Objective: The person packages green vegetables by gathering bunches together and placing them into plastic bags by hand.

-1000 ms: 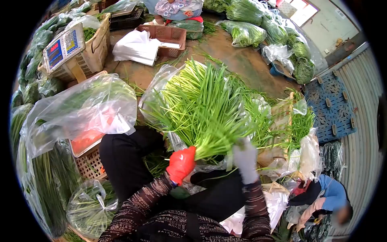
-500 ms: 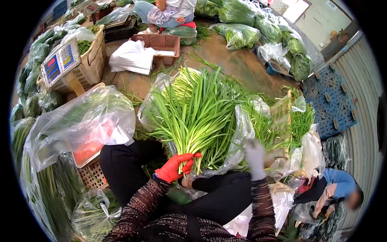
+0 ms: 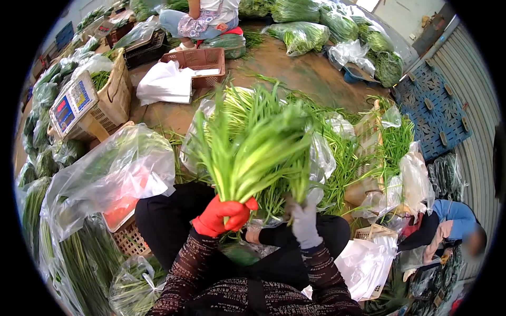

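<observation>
My left hand (image 3: 222, 216), in a red glove, is closed around the lower ends of a bunch of garlic chives (image 3: 234, 171). The leaves fan upward and blur with motion. Wearing a grey glove, my right hand (image 3: 305, 224) grips a smaller clump of chives (image 3: 299, 181) beside that bunch, its fingers slightly smeared. Behind both lies a pile of loose chives (image 3: 240, 108) on an opened clear plastic bag (image 3: 322, 155), in front of my crossed legs.
At left are a digital scale (image 3: 74, 105), a large plastic bag (image 3: 113, 168) and bagged greens. A brown crate (image 3: 208, 79) with white bags is ahead. A basket of chives (image 3: 369, 142) and a blue pallet (image 3: 432, 108) lie right. Two people sit nearby.
My right hand has come inward from the right and now grips a clump of chives. My left hand has shifted slightly left with its bunch, and the leaves have swung.
</observation>
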A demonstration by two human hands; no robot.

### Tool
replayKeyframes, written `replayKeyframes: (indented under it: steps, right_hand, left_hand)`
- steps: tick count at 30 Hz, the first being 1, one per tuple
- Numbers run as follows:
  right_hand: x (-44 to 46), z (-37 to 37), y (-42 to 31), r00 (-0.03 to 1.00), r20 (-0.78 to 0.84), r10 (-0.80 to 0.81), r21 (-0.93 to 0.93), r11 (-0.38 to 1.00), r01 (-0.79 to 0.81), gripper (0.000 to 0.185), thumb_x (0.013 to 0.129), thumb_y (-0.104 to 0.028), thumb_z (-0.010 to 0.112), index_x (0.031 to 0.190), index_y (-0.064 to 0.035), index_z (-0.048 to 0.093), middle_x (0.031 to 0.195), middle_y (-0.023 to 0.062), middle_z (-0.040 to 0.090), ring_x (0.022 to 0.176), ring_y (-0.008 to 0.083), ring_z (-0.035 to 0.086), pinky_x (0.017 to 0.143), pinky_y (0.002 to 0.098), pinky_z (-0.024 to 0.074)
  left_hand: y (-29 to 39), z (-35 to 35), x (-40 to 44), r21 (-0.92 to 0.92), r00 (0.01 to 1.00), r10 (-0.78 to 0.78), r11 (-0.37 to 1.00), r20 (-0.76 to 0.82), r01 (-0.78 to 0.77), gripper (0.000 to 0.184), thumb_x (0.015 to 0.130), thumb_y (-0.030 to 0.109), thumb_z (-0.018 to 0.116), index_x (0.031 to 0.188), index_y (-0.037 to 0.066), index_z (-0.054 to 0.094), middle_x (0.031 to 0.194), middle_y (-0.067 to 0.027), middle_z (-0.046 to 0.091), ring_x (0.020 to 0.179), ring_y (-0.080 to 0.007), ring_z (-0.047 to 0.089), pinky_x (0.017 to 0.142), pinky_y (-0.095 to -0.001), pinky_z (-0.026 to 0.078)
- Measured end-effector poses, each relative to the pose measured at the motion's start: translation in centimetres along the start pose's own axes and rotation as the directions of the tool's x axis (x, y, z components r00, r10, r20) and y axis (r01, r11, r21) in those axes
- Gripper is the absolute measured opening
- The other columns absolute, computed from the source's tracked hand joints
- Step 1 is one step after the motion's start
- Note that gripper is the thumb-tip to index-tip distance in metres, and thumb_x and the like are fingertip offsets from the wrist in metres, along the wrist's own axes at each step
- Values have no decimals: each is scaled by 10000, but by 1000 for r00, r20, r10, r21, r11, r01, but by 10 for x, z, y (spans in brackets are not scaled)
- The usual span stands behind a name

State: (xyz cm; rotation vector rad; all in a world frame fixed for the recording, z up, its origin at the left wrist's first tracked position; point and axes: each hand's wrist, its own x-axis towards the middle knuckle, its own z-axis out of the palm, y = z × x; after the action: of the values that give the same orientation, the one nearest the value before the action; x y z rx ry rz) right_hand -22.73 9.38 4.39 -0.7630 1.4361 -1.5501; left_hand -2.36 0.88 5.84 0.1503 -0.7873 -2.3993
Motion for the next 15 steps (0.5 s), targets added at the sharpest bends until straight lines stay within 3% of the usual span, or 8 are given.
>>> replayKeyframes:
  steps: [2, 3, 4, 6, 8, 11, 14, 15]
  right_hand:
    - [12, -11, -7, 972, -233, 32, -78, 996, -51, 213, 871, -174, 508, 973, 13, 513, 616, -17, 441, 477, 79, 421, 428, 221, 360]
    - [22, -31, 6, 914, -259, 312, 238, 938, -253, 201, 890, -195, 491, 966, -10, 515, 601, -40, 396, 456, 61, 374, 408, 209, 313]
    - [24, -45, 21, 915, -260, 309, 240, 939, -248, 201, 890, -195, 491, 966, -10, 515, 601, -40, 396, 456, 61, 374, 408, 209, 313]
    - [23, -63, 43, 890, -167, 425, 497, 816, -296, 196, 895, -214, 492, 961, -31, 523, 605, -46, 380, 451, 51, 347, 403, 198, 281]
    - [8, -33, 24, 915, -250, 317, 306, 922, -237, 221, 891, -203, 486, 990, -9, 525, 664, -34, 444, 487, 60, 410, 416, 208, 338]
    - [-2, -18, 28, 983, -151, 108, -57, 991, -118, 313, 881, -170, 509, 1138, 8, 495, 751, 29, 536, 568, 93, 510, 490, 220, 436]
    - [-4, -9, 44, 957, -169, 236, 207, 958, -200, 311, 844, -42, 523, 1149, 6, 483, 811, 46, 565, 570, 97, 510, 505, 225, 432]
    - [-5, -8, 46, 961, -157, 229, 193, 961, -197, 301, 827, -52, 556, 1116, 4, 493, 801, 45, 573, 594, 101, 517, 507, 235, 431]
  left_hand:
    - [-2, -6, 6, -105, 992, 119, 988, 42, -114, 375, 818, 294, 576, 1012, -26, 552, 426, 18, 387, 323, -93, 310, 359, -223, 269]
    - [-3, -13, 10, -161, 992, 117, 981, 51, -108, 351, 853, 274, 546, 1047, -18, 535, 463, 29, 386, 346, -89, 309, 389, -224, 275]
    - [-9, -20, 13, -159, 992, 117, 981, 55, -107, 351, 853, 274, 546, 1047, -18, 535, 463, 29, 386, 346, -89, 309, 389, -224, 275]
    - [-24, -37, 17, -253, 987, 27, 965, -161, -68, 269, 901, 236, 495, 1046, 13, 539, 512, 62, 380, 376, -65, 338, 423, -231, 303]
    - [-40, -51, 14, -220, 960, -51, 975, -274, -11, 291, 904, 231, 492, 1088, 11, 536, 581, 32, 400, 439, -85, 366, 490, -254, 325]
    - [-62, -56, 10, -202, 947, -81, 979, -310, 18, 309, 869, 220, 561, 1091, 5, 544, 695, -18, 552, 549, -143, 502, 554, -262, 416]
    - [-62, -37, 7, -157, 910, -131, 985, -393, 74, 271, 857, 179, 576, 1071, 14, 557, 753, -43, 597, 605, -157, 555, 600, -279, 466]
    - [-60, -38, 4, -114, 939, -130, 989, -318, 98, 293, 845, 146, 587, 1101, 8, 556, 901, -84, 638, 641, -147, 585, 621, -276, 491]
